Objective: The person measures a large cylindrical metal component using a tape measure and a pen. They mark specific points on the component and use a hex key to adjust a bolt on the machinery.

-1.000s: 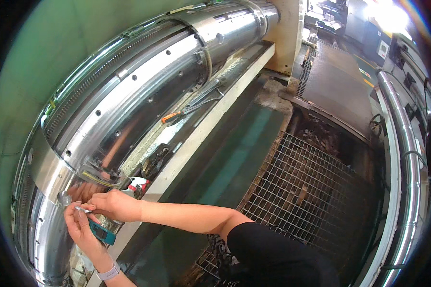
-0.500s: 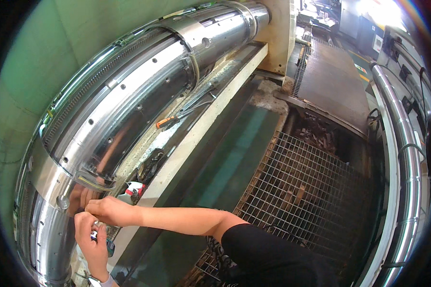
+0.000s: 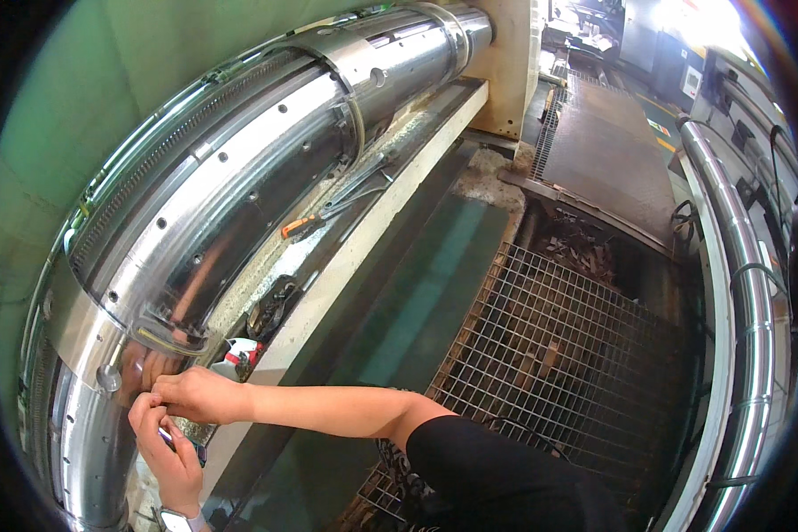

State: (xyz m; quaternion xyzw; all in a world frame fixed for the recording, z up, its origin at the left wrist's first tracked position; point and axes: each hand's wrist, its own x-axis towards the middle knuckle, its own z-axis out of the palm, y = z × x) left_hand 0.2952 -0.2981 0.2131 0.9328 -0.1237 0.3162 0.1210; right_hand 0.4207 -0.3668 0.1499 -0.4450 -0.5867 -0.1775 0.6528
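Observation:
A long polished metal cylinder [image 3: 186, 226] with rows of small screw holes runs from the lower left to the upper middle. At its near side my left hand [image 3: 170, 461] is closed around a small dark object [image 3: 200, 454], mostly hidden by the fingers, whose kind I cannot make out. My right hand [image 3: 206, 395] reaches across with fingers bent and pinched, touching the left fingertips. What it pinches, if anything, is hidden. Both hands are close to the wide metal collar [image 3: 89, 341] around the cylinder.
A ledge [image 3: 363, 244] beside the cylinder holds an orange-handled tool [image 3: 300, 225], a dark bundle [image 3: 273, 306] and a red-and-white object [image 3: 239, 353]. Metal grating [image 3: 541, 346] covers the floor to the right. A long shiny roller [image 3: 752, 301] stands along the far right.
The view has shifted slightly. My left fingers have curled further over the small object, leaving less of it showing. My right hand stays pinched against the left.

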